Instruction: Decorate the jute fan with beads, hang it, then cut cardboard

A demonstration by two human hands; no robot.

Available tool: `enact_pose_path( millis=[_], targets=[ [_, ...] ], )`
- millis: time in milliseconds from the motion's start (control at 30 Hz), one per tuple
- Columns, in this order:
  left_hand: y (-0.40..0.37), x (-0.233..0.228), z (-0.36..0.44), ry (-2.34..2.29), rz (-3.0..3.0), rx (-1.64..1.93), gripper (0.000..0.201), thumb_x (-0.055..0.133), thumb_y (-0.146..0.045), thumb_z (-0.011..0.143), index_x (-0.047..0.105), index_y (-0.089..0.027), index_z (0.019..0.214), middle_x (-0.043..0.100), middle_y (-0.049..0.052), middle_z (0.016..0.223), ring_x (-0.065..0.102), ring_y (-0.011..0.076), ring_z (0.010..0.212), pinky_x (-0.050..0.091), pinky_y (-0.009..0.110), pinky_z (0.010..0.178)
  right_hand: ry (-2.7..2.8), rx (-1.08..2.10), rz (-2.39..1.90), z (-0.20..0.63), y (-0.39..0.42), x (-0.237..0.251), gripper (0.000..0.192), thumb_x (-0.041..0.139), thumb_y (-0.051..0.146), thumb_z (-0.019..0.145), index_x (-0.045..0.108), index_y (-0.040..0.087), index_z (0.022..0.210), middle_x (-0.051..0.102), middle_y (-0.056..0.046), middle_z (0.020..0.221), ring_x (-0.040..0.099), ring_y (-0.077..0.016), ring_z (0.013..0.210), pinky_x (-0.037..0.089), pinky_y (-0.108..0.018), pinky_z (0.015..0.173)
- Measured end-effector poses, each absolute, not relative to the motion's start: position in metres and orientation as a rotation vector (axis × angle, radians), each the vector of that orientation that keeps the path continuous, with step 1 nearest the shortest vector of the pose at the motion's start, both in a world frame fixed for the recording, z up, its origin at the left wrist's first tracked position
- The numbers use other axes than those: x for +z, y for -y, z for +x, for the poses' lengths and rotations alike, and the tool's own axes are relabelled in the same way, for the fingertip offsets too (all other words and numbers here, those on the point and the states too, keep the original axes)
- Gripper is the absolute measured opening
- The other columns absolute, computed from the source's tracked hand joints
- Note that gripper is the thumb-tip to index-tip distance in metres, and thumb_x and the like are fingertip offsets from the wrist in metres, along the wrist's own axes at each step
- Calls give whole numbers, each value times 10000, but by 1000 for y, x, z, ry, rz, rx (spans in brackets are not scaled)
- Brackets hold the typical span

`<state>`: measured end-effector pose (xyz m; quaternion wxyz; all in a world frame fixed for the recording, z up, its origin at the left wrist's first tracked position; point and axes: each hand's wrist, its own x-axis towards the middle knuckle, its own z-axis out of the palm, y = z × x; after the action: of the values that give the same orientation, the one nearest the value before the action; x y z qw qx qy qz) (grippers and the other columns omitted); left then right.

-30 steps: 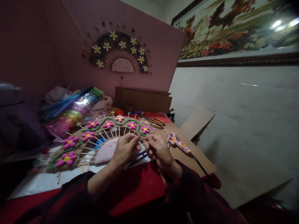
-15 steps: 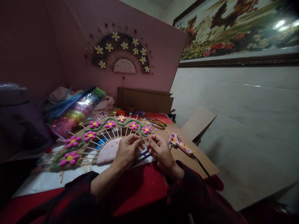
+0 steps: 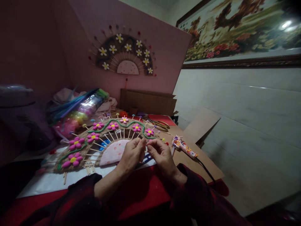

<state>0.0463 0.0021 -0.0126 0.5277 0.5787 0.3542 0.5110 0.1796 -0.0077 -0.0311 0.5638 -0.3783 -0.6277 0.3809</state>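
A fan-shaped craft piece [image 3: 82, 147] of woven twine and wooden sticks lies on the table, with pink flowers, a green cord and a pale pink half-disc at its base. My left hand [image 3: 132, 154] and my right hand [image 3: 161, 156] meet fingertip to fingertip just in front of its right end. Both pinch something very small between them; I cannot make out what it is. Blue-and-white strips [image 3: 147, 158] show under my hands.
A spotted glue gun [image 3: 184, 146] with a black cable lies to the right on brown cardboard [image 3: 199, 163]. Scissors [image 3: 161, 125] rest behind the fan. Bags of coloured supplies [image 3: 77, 110] pile up at left. A finished fan [image 3: 125, 56] hangs on the pink board.
My hands have stayed together at the fan's right end, with the fingertips drawn closer. The view has drifted slightly, so everything sits a little further right.
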Motion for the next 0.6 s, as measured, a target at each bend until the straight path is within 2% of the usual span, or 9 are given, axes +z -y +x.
enact_pose_path(
  millis=[200, 433, 600],
  targets=[
    [-2, -15, 47, -851, 1431, 1190, 479, 546, -555, 762, 449, -167, 499, 400, -50, 329, 298, 47, 322, 195, 184, 356, 1483, 895, -871, 179, 10, -31, 162, 585, 344, 847, 579, 182, 854, 551, 13, 738, 493, -94, 623, 393, -215, 561],
    [-2, -16, 52, -764, 1282, 1266, 233, 640, -360, 686, 577, -140, 727, 586, -7, 538, 454, 76, 394, 326, 179, 364, 1390, 898, -872, 180, 10, -31, 155, 574, 349, 851, 562, 198, 885, 568, 27, 670, 532, -109, 573, 430, -236, 565],
    [-3, -14, 52, -806, 1209, 1249, 317, 673, -294, 625, 523, -150, 865, 639, 7, 592, 511, 111, 405, 370, 195, 345, 1396, 790, -930, 182, 7, -33, 147, 594, 337, 833, 579, 195, 870, 599, 0, 748, 574, -138, 674, 449, -252, 626]
  ],
)
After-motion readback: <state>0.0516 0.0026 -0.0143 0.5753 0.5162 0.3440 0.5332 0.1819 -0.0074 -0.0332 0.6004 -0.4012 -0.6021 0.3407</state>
